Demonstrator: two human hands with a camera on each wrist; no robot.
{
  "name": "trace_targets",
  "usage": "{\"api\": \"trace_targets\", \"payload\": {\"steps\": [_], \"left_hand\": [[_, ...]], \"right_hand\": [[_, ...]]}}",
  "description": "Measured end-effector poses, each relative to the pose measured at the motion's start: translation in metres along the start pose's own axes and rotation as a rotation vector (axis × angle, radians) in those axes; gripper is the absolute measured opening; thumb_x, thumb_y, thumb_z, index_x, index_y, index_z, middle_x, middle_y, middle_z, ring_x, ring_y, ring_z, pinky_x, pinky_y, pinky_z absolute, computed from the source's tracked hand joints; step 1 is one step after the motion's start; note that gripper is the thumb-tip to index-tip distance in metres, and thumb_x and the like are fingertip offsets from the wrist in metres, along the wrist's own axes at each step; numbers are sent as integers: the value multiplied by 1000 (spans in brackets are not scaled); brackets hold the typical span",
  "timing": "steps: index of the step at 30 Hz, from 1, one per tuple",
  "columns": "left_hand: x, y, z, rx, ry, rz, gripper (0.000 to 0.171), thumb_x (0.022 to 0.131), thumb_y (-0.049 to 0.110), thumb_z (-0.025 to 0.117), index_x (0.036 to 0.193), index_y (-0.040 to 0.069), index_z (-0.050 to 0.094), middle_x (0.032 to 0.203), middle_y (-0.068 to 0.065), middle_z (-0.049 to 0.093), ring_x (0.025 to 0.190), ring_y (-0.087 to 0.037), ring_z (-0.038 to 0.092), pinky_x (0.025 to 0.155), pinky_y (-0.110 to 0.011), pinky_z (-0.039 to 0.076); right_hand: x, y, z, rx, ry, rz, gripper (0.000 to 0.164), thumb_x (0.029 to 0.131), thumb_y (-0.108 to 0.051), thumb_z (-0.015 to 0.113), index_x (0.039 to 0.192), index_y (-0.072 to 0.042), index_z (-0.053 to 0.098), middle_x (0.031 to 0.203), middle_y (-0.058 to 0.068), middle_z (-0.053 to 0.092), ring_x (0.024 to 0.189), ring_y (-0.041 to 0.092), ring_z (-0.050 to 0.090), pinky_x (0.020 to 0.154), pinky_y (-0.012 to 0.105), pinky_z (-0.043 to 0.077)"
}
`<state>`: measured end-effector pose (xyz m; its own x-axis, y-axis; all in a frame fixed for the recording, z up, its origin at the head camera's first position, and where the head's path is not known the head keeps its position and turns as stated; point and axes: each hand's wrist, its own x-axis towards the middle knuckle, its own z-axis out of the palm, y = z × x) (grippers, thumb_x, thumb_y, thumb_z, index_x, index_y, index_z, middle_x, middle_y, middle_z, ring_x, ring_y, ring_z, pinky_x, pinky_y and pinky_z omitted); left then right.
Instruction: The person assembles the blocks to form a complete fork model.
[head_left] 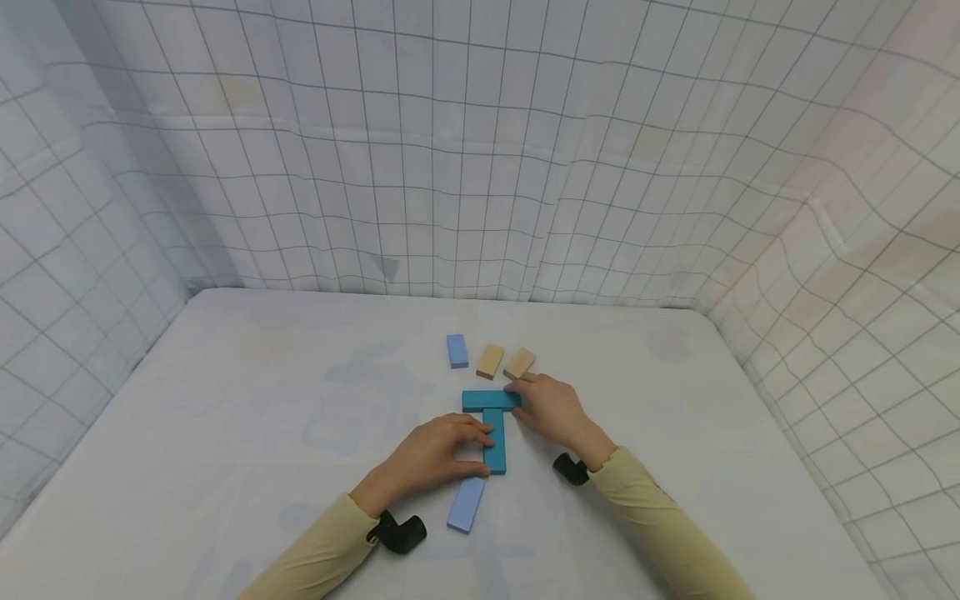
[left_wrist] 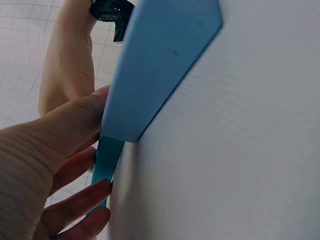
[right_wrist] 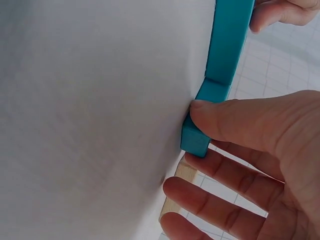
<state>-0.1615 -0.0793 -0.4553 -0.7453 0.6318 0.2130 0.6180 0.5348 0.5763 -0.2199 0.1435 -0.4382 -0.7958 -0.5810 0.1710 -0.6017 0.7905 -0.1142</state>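
Observation:
Two teal blocks form a T on the table. My right hand point(head_left: 553, 408) pinches the right end of the crossbar block point(head_left: 480, 401) between thumb and fingers. Its thumb point(right_wrist: 220, 117) lies along the near side in the right wrist view. My left hand point(head_left: 442, 454) is at the left side of the stem block point(head_left: 495, 454), fingertips touching it, thumb by its lower end. A slanted light blue block point(head_left: 467, 505) lies just below the stem. In the left wrist view, the thumb point(left_wrist: 85, 110) overlaps the edge of this light blue block point(left_wrist: 145, 70).
Beyond the T lie another light blue block point(head_left: 457, 351), a yellowish wooden block point(head_left: 490, 361) and a paler wooden block point(head_left: 520, 362), close to my right fingers. White gridded sheets point(head_left: 450, 167) hang behind and beside the white table point(head_left: 262, 400).

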Motion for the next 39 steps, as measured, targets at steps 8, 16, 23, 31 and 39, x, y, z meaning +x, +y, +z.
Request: {"api": "trace_targets", "payload": {"steps": [8, 16, 23, 31, 39], "left_hand": [[1, 0, 1, 9, 6, -9, 36, 81, 36, 76, 111, 16, 71, 125, 5, 60, 118, -14, 51, 97, -36, 42], [2, 0, 3, 8, 10, -14, 37, 81, 37, 76, 111, 17, 71, 126, 5, 59, 118, -13, 51, 98, -35, 42], [3, 0, 3, 17, 6, -10, 37, 81, 37, 75, 112, 16, 70, 127, 5, 59, 118, -14, 50, 99, -36, 41], [2, -1, 3, 9, 5, -10, 36, 81, 37, 75, 111, 17, 71, 126, 5, 59, 118, -13, 50, 98, -35, 41], [2, -2, 3, 4, 11, -19, 35, 81, 36, 75, 111, 17, 71, 126, 6, 59, 118, -13, 50, 98, -35, 41]], "right_hand": [[0, 0, 0, -3, 2, -1, 36, 79, -17, 79, 112, -11, 69, 106, 4, 66, 92, 21, 63, 70, 36, 54], [-1, 1, -2, -16, 17, -20, 35, 79, -19, 79, 111, -12, 69, 105, 3, 66, 90, 21, 64, 67, 35, 54], [0, 2, -5, 0, 22, -39, 33, 78, -18, 79, 109, -12, 69, 102, 3, 67, 87, 21, 64, 66, 35, 53], [1, 1, -7, 17, -17, -28, 33, 79, -18, 78, 110, -12, 69, 104, 4, 67, 90, 21, 64, 68, 35, 53], [1, -1, -7, 36, -22, -21, 34, 79, -16, 79, 111, -11, 69, 104, 5, 67, 90, 22, 64, 70, 36, 53]]}}
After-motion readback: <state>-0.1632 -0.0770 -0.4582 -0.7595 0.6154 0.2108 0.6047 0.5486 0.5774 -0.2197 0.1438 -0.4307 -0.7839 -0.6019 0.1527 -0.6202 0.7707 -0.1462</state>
